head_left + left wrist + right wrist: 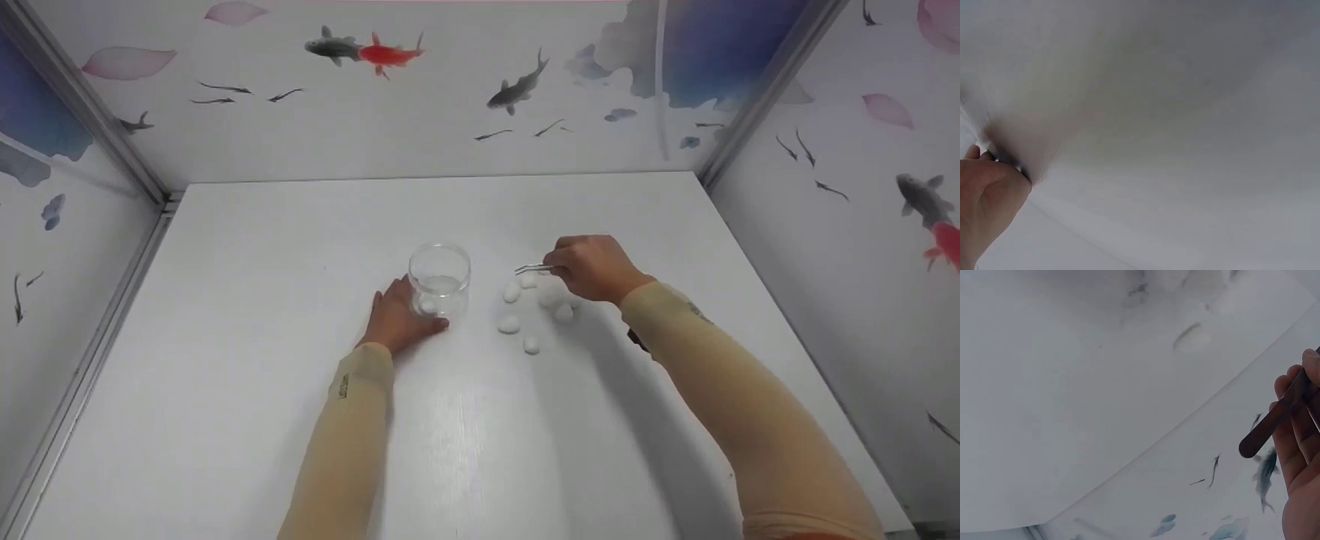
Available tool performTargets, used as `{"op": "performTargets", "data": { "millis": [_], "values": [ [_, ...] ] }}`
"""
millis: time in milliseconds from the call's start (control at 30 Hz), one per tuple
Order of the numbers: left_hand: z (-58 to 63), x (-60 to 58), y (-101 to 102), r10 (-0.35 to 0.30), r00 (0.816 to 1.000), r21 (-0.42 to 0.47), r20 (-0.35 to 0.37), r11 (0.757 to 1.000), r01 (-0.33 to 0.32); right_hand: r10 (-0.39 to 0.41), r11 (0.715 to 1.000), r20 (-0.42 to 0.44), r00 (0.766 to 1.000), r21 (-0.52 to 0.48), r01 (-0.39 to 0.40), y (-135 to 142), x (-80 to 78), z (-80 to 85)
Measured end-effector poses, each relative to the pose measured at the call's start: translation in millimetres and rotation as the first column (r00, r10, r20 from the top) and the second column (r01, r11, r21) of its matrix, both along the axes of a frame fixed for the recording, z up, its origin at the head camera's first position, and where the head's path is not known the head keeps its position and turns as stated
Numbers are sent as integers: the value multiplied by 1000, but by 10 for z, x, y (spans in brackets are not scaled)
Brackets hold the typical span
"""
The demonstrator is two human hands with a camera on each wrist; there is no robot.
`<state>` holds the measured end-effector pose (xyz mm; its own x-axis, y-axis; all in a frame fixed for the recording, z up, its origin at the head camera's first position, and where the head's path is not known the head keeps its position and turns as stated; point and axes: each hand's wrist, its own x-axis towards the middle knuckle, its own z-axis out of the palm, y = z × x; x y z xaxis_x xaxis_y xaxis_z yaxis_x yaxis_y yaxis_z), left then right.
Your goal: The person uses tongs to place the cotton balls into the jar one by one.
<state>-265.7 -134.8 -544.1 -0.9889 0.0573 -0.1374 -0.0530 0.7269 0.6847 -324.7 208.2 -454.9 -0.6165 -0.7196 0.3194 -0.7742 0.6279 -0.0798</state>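
In the head view a clear jar (459, 285) stands on the white table with a white ball near its bottom. My left hand (394, 319) holds the jar low on its left side, thumb in front and fingers behind. My right hand (596, 266) grips metal tweezers (534, 268), whose bent tips point left over loose white cotton balls (510, 324). I cannot tell whether anything sits between the tips. In the right wrist view the tweezers' rounded end (1258, 439) sticks out of the hand. The left wrist view catches only part of the left hand (991, 199).
Several cotton balls lie scattered right of the jar, some partly under the right hand's shadow. The white table (247, 360) is bordered by a back wall (420, 135) and side walls printed with fish and petals.
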Motion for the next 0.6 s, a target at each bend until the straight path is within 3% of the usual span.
{"op": "performTargets", "data": {
  "millis": [300,600],
  "values": [
    [-13,-2,4,-1,1000,-7,13,1000,1,-76,997,37,996,29,75,400,125,-245],
    [6,-12,-1,-15,1000,-15,18,1000,15,-132,988,69,989,87,126,626,244,-348]
  ]
}}
